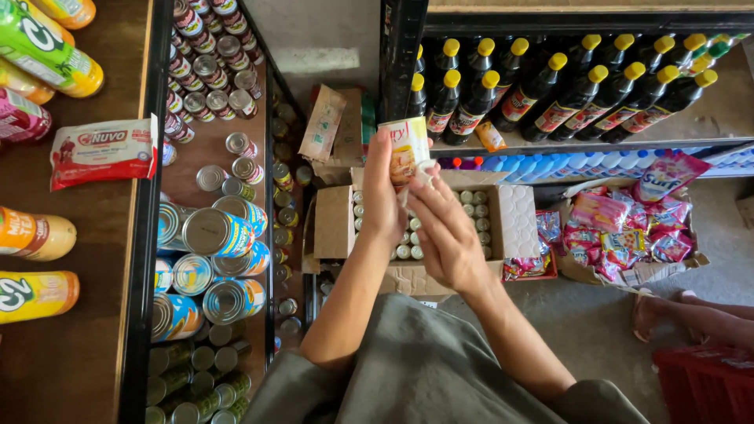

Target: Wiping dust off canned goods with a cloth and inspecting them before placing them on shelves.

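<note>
Below my view, along its left side, I see a dark wooden shelf [71, 345] carrying bright bottles [35, 235] and a white packet [104, 149] lying flat near its right edge. Beside it, a lower shelf [206, 129] is crowded with tin cans [216, 232], big ones towards its near end and smaller ones stacked at its far end. Across the top right, a rack [711, 118] holds rows of dark bottles with yellow caps [565, 98]. On the floor under my hands sits an open cardboard box [518, 216] filled with small cans, and to its right another carton of pink sachets [620, 228].

My left hand [382, 200] is closed on a small cream and yellow pack [404, 145], held upright above the open box's far edge. My right hand [449, 232] touches the pack's lower right corner with its fingertips, pinching something pale there; I cannot tell what.
</note>
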